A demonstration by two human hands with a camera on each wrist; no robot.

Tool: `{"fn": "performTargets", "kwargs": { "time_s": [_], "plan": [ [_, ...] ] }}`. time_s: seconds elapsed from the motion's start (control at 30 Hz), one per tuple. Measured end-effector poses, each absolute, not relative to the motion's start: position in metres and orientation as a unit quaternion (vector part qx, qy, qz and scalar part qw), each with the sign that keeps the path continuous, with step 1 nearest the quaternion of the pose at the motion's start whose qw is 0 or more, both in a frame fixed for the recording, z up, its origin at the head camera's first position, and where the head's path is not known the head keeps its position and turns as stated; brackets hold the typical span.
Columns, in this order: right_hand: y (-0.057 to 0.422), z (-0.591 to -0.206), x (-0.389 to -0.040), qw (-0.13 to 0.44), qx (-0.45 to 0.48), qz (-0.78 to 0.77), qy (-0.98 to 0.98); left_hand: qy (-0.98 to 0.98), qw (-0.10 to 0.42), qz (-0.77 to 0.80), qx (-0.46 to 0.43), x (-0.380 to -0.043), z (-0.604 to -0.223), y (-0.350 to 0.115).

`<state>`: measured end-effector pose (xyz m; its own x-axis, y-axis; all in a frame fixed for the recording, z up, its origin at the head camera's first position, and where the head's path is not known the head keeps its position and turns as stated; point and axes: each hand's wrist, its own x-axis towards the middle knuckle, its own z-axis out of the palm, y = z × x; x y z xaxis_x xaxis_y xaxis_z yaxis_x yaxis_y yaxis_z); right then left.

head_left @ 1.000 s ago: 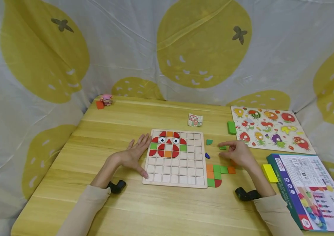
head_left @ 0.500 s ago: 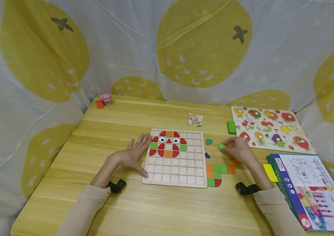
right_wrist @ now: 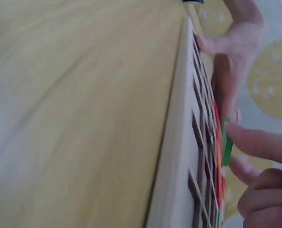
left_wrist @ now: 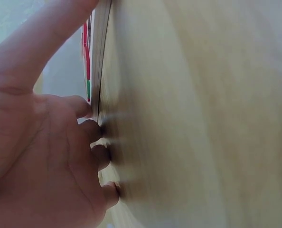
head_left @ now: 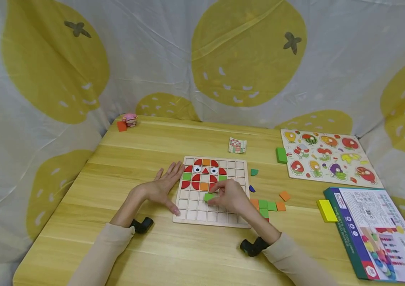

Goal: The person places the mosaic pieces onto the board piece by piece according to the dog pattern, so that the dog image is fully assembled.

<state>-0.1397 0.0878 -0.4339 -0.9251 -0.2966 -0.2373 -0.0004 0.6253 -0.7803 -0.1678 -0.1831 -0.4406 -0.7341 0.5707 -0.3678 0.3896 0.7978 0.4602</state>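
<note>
A wooden grid board (head_left: pixel 202 215) lies on the table, its upper left cells filled with red, orange and green tiles and two eye tiles. My left hand (head_left: pixel 159 190) rests spread along the board's left side, thumb on the lower left corner; in the left wrist view its fingertips (left_wrist: pixel 111 191) touch the tabletop by the board's edge. Over the middle of the board, my right hand (head_left: pixel 231 195) pinches a green square tile (head_left: pixel 208 197) between thumb and finger. The right wrist view shows that tile tilted on edge, just above the board's cells.
Right of the board lie loose green and orange tiles (head_left: pixel 272 205), a blue piece (head_left: pixel 252 188) and a green quarter-round piece (head_left: pixel 254 172). Behind it is a small pattern card (head_left: pixel 237 145). A fruit puzzle board (head_left: pixel 331 157), yellow block (head_left: pixel 327 211) and box (head_left: pixel 384 234) occupy the right side.
My right hand has picked up the green square tile from the table right of the board and carried it left over the board's middle. The left hand has stayed in place.
</note>
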Motion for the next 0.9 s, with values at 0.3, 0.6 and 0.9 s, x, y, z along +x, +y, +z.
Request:
{"fn": "performTargets", "kwargs": {
  "time_s": [0.3,0.6,0.9],
  "plan": [
    [0.076,-0.442,-0.142,0.156,-0.074,-0.423,0.889,0.913,0.254,0.184,0.261,-0.169,-0.442,-0.182],
    [0.076,-0.446,-0.146,0.157,-0.098,-0.436,0.881,0.914,0.256,0.177,0.26,-0.168,-0.44,-0.182],
    [0.105,-0.435,-0.15,0.17,-0.105,-0.452,0.869,0.915,0.257,0.174,0.259,-0.167,-0.439,-0.182]
  ]
}}
